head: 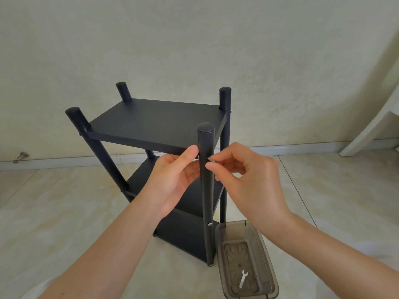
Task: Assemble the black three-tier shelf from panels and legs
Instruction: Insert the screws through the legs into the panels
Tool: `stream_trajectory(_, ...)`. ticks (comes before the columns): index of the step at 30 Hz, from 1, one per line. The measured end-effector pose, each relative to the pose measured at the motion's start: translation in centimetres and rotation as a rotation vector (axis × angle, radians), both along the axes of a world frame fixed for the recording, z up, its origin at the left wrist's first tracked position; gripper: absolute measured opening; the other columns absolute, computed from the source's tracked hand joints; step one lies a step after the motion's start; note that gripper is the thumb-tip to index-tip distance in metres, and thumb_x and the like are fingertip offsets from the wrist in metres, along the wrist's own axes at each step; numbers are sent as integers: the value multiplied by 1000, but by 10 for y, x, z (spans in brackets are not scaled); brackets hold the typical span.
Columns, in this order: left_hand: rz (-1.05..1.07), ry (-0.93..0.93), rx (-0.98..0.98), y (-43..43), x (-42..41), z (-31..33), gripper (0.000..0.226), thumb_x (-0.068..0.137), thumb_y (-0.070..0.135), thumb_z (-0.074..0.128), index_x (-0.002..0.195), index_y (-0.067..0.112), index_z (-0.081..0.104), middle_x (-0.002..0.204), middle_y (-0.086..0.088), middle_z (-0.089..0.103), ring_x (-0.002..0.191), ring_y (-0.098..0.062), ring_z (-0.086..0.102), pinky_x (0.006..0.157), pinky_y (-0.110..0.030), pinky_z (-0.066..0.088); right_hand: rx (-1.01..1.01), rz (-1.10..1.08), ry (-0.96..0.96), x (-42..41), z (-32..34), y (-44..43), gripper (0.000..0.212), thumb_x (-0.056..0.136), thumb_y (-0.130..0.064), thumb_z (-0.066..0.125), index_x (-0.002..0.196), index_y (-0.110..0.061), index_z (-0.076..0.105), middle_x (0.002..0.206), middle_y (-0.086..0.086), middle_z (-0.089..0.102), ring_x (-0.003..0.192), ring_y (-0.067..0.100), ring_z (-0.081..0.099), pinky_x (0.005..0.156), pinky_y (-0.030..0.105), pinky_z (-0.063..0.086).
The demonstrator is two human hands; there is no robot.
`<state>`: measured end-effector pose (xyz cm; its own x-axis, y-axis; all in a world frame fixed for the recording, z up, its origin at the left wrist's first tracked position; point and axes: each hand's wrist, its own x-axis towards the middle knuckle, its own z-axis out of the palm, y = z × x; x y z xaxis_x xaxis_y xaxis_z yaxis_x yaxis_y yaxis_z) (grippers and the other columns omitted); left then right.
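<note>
The black three-tier shelf stands on the pale tiled floor, close to the cream wall; its four round black legs poke up past the flat black top panel; two more panels sit lower down. Both hands are at the nearest round black leg, just under the top panel. The left hand holds the corner of the top panel, thumb on its edge and fingers curled behind the leg; the right hand pinches a small silver screw against the side of that leg. Just beside the foot of the shelf lies a brown see-through plastic tray; a little silver wrench rests inside it. Far off to the right, a white piece of furniture stands by the wall.
</note>
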<state>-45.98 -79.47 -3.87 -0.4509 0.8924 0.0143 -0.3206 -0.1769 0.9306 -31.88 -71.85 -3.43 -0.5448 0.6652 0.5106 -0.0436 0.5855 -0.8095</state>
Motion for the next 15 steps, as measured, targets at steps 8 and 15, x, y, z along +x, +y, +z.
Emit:
stream_trajectory(8,26,-4,-2,2,1,1,25,78,41,70,93,26,83,115,-5,76,108,-20,72,81,-24,58,263,-78,-29,-2,-5,1,5,85,-17,75,88,-14,72,79,-4,70,81,9,62,75,10,50)
stream_trajectory(15,-6,4,16,2,1,0,21,86,38,66,91,26,83,113,-4,76,107,-19,72,82,-24,57,-149,15,-24,-5,2,0,15,84,-20,77,80,-29,66,74,-14,69,69,3,68,68,10,51)
